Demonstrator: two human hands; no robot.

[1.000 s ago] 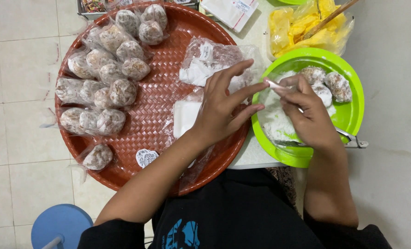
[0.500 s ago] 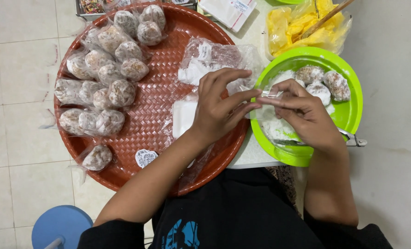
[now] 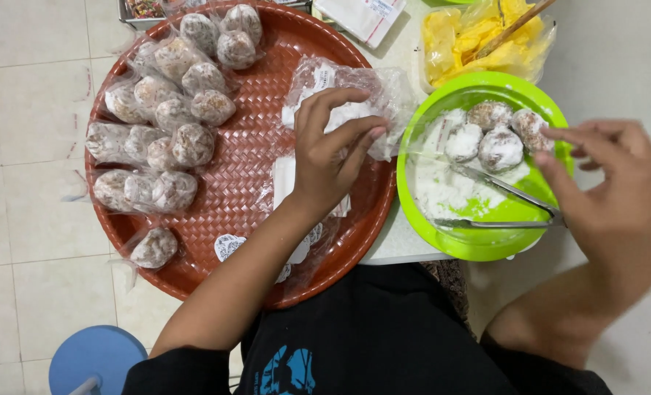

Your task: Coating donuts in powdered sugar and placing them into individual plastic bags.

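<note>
A broad round red woven tray (image 3: 252, 183) lies under the left hand (image 3: 329, 150) and spreads well out to that hand's left; beside it, between the two hands, sits a bright green plate (image 3: 486, 245), its floor dusted with white powder; beyond the plate, past the right hand's fingertips, a clear bag of yellow pieces (image 3: 471, 40) holds a wooden stick; a blue round stool (image 3: 95, 358) shows low down, near the left elbow, on the pale tiled floor.

On the tray, far to the left of the left hand, wrapped brown balls (image 3: 168, 121) lie in rows, touching one another; one wrapped ball (image 3: 153, 247) lies apart, nearer the forearm; a flat stack of clear wrappers (image 3: 285, 175) lies partly hidden under the left wrist.

The left hand curls its fingers and thumb around a clear plastic bag (image 3: 354, 91) of white contents at the tray's edge, gripping it; the right hand (image 3: 607, 183) hovers at the plate's far rim, fingers loosely bent and apart, holding nothing, just beside the end of metal tongs (image 3: 501, 197) resting across the plate; three powdered balls (image 3: 497, 135) cluster on the plate, close to its fingertips.
</note>
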